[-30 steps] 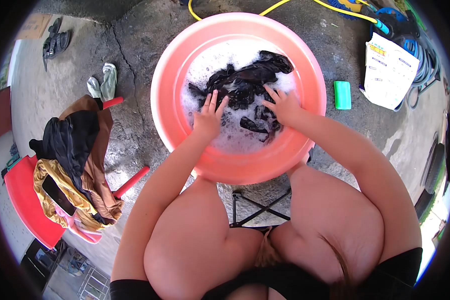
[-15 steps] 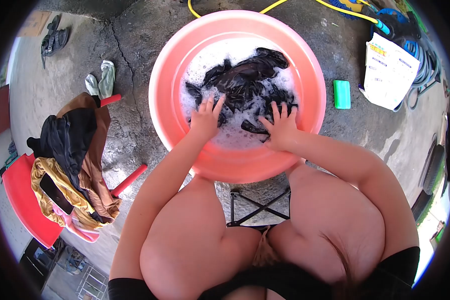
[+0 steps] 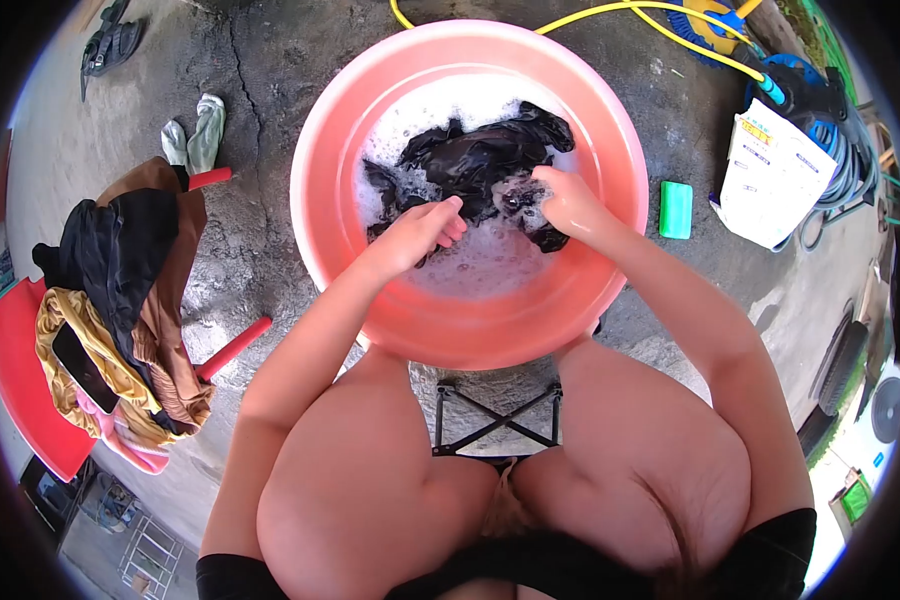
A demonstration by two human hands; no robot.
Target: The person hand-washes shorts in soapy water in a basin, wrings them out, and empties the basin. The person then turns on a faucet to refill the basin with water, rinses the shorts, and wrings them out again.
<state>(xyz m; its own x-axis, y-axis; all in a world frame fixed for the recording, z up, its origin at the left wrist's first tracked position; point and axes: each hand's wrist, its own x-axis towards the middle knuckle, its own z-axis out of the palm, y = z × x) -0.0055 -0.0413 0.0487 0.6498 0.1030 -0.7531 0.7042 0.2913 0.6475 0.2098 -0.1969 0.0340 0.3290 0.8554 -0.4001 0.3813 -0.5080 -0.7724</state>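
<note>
A wet black garment [image 3: 480, 160] lies bunched in the sudsy water of a pink plastic basin [image 3: 470, 335]. My right hand [image 3: 575, 208] is closed on a part of this garment at the basin's right side and lifts it a little from the foam. Over the left part of the garment is my left hand [image 3: 425, 232], its fingers curled in with the thumb on top. Whether cloth is inside those fingers is hidden from this angle.
Right of the basin lie a green soap bar [image 3: 675, 210] and a white printed bag [image 3: 773, 175]. A yellow hose [image 3: 660, 35] runs behind. On the left, a red stool [image 3: 30, 400] bears clothes and a phone [image 3: 83, 367]; grey socks [image 3: 205, 133] lie on the concrete.
Both hands were spread flat on the garment. My right hand has closed on cloth and raised it; my left hand has curled its fingers and moved slightly right. The view has shifted slightly.
</note>
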